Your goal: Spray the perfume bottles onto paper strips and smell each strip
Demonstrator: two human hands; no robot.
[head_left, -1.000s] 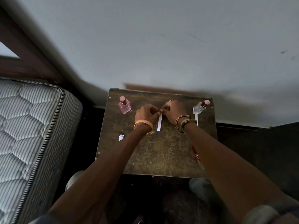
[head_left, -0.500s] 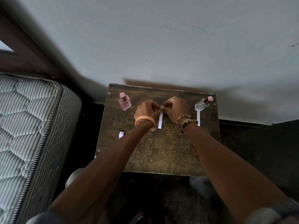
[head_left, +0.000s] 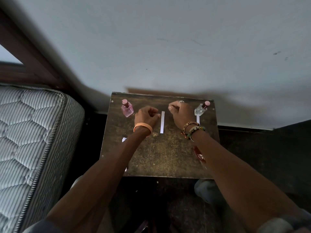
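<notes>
Paper strip (head_left: 162,121) lies on our worktop (head_left: 161,153) between our left hand (head_left: 146,116) and right hand (head_left: 182,115), each grip curled together, empty.

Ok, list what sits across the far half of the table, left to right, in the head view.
Pink perfume bottle, left hand, middle paper strip, right hand, clear perfume bottle.

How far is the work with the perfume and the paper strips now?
Done: one paper strip lies flat in the middle of the table, and a second strip lies before the clear bottle. In hand: nothing; the left hand and right hand are curled on either side of the middle strip. Left: the clear bottle and the pink bottle stand capped, so spraying and smelling seem not yet started.
</notes>
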